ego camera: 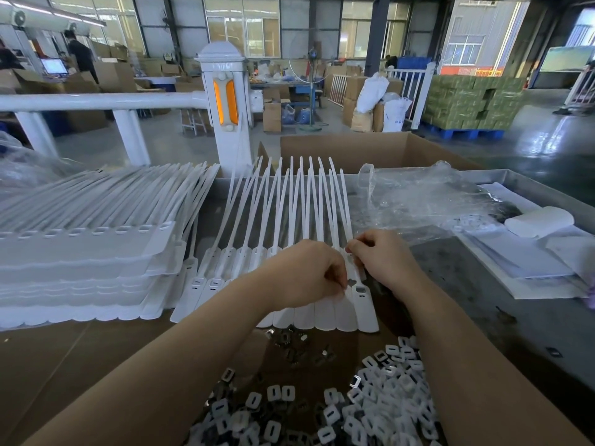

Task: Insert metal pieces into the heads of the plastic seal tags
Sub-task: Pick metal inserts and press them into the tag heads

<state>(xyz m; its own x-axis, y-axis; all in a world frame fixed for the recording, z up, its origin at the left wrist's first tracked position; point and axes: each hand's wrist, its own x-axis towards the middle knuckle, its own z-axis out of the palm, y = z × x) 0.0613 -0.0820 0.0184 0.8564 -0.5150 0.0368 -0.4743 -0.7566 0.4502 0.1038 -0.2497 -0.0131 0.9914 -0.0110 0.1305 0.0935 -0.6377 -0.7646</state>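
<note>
A row of white plastic seal tags (206, 288) lies side by side on the table, tails pointing away from me. My left hand (302, 275) rests over the middle of the row with its fingers curled, pinching something small near a tag head; what it pinches is hidden. My right hand (376, 255) pinches the strap of the rightmost tag (362, 300), whose head slot shows just below. Small dark metal pieces (299, 349) lie scattered in front of the row. A heap of white plastic caps (380, 400) sits nearer to me.
A tall stack of joined white tags (80, 249) fills the left of the table. Crumpled clear plastic bags (415, 201) and white paper sheets (531, 268) lie to the right. An open cardboard box (370, 149) stands behind, beside a white railing post (225, 101).
</note>
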